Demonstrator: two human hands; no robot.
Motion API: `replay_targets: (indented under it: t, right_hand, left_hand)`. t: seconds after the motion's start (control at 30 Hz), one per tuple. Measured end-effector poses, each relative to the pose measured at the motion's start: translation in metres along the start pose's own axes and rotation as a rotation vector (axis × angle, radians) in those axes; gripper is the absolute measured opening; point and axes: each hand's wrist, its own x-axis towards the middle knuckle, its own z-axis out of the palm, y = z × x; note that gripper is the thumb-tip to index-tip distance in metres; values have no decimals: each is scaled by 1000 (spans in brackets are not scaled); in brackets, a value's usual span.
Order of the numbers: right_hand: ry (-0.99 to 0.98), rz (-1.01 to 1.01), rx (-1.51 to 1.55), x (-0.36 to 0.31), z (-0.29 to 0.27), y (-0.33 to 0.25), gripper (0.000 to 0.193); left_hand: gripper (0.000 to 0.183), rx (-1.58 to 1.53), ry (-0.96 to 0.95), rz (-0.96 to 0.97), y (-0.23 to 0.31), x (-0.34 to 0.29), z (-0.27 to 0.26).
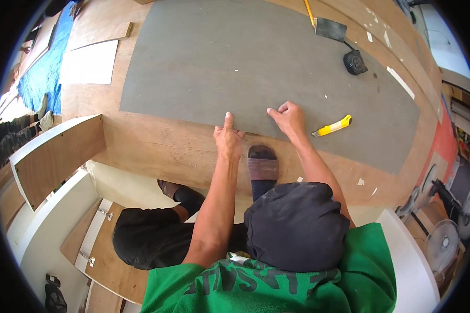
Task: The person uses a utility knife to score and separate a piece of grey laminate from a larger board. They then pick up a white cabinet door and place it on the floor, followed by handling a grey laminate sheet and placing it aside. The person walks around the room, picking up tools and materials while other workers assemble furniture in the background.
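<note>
Pressing both hands on the grey sheet's (255, 57) near edge, your left hand (228, 140) pointed 1 finger, your right hand (288, 118) curled, holding nothing. I think you were lining it up; the yellow knife (333, 126) lay nearby.

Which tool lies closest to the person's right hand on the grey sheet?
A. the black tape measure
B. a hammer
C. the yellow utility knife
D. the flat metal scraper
C: the yellow utility knife lies on the grey sheet just beside the right hand, while the black tape measure and the flat scraper sit much farther up the sheet.
</note>
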Motion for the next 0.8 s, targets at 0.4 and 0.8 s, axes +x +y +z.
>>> replay_targets:
  t: [0.4,0.8]
  right_hand:
    - [-35,-89,129,2,10,35,30]
    - [4,-1029,-430,52,54,-113,40]
  left_hand:
    - [47,-34,191,-16,55,80,-61]
    - [77,50,309,136,109,92,-54]
